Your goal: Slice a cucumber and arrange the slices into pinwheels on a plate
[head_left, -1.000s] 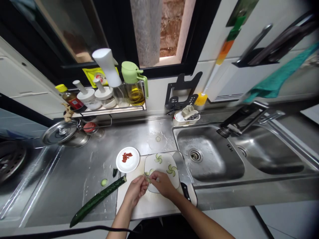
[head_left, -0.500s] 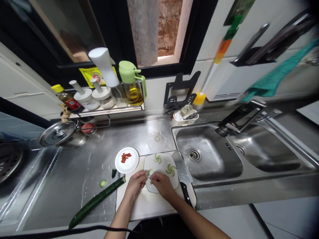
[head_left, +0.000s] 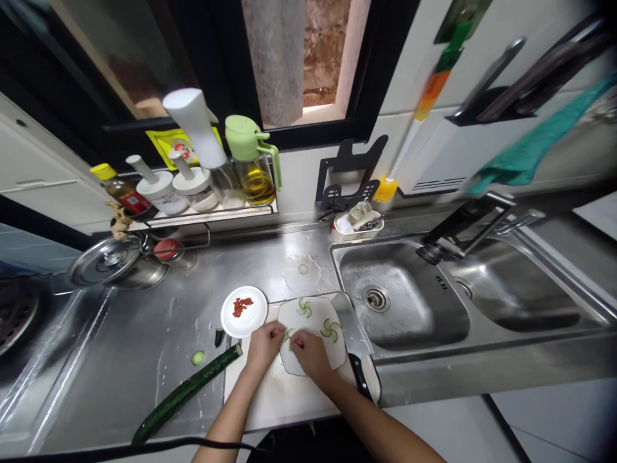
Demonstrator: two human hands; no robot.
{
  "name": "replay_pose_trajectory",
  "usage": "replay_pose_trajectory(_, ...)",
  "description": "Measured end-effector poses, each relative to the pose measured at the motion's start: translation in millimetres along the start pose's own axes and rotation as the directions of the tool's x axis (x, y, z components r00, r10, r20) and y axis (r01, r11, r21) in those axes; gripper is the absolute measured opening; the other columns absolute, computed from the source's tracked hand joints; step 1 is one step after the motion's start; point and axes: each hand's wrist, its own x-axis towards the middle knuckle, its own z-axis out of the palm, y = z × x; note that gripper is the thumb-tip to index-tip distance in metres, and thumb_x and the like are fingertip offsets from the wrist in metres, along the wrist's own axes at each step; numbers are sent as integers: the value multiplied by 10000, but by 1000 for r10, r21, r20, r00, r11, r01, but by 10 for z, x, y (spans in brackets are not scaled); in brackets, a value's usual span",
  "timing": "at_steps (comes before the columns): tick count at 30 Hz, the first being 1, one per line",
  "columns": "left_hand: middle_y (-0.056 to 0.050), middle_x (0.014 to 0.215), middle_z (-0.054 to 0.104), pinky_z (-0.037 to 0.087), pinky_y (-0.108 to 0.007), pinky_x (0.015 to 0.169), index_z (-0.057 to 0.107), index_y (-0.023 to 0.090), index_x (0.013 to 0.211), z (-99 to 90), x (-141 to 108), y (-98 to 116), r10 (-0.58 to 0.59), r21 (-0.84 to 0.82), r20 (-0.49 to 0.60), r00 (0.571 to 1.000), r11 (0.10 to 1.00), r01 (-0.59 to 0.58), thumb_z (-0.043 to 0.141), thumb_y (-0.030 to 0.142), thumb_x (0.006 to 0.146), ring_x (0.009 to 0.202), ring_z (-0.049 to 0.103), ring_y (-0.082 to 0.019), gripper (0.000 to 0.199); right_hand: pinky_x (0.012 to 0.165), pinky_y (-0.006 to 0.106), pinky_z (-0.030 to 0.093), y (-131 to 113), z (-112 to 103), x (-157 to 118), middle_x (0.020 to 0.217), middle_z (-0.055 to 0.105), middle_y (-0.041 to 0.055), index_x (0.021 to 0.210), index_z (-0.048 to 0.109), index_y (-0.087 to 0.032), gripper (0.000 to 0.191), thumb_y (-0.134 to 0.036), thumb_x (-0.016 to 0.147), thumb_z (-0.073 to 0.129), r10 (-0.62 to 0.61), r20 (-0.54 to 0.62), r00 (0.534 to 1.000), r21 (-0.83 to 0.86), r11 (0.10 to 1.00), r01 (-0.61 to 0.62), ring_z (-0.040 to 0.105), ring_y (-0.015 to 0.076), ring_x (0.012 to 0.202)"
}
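Observation:
On the white square plate [head_left: 313, 360], thin cucumber slices [head_left: 289, 334] lie between my two hands near the left rim. My left hand [head_left: 265, 345] is closed in a pinch at their left side, my right hand [head_left: 312, 357] pinches at their right; the fingers partly hide the slices. Two pinwheels of half slices sit on the plate, one pinwheel [head_left: 304, 307] at the back and one pinwheel [head_left: 330, 330] at the right. The plate rests on a cutting board [head_left: 270, 408]. A cleaver [head_left: 354, 328] with a black handle lies along the plate's right side.
A white dish [head_left: 253, 321] holds red pieces. A cut cucumber [head_left: 187, 392], a dark end piece [head_left: 219, 337] and a loose slice [head_left: 198, 357] lie at the left. Another slice [head_left: 303, 269] is behind the plate. The sink [head_left: 409, 302] is at the right.
My hands have moved slightly apart. The slices that were held up between my fingertips are now lower, at the plate. The view has shifted a little.

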Motion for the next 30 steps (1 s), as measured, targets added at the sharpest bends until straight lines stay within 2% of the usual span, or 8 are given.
replay_pose_trajectory(13, 18, 647, 605, 357, -192, 602, 641, 175, 715, -13, 91, 91, 67, 189, 55, 996, 979, -76, 498, 191, 760, 610, 522, -100, 150, 628, 207, 362, -27, 33, 86, 695, 671, 1, 716, 643, -190, 180, -92, 740, 494, 9, 6, 1000, -113, 994, -8, 591, 133, 678)
replay_pose_trajectory(17, 11, 671, 613, 352, -196, 620, 648, 182, 774, 0, 113, 85, 74, 249, 57, 996, 965, -86, 508, 173, 768, 632, 529, -105, 141, 619, 207, 350, -33, 42, 109, 702, 669, 4, 719, 635, -191, 175, -96, 753, 491, 7, 4, 1000, -142, 990, -6, 586, 133, 672)
replay_pose_trajectory(22, -15, 754, 639, 357, -203, 664, 646, 186, 840, 33, 126, 48, 98, 303, 51, 994, 947, -109, 519, 156, 781, 698, 551, -116, 143, 625, 220, 327, -40, 59, 126, 681, 649, 9, 704, 621, -186, 167, -97, 763, 492, -15, 0, 1000, -190, 982, 15, 566, 136, 659)
replay_pose_trajectory(30, -12, 754, 624, 335, -209, 649, 622, 189, 823, 43, 106, 48, 133, 341, 40, 990, 930, -138, 512, 148, 794, 702, 542, -118, 121, 655, 235, 315, -51, 91, 111, 730, 617, 28, 707, 591, -174, 189, -37, 744, 467, -69, -3, 998, -249, 966, 66, 537, 147, 719)
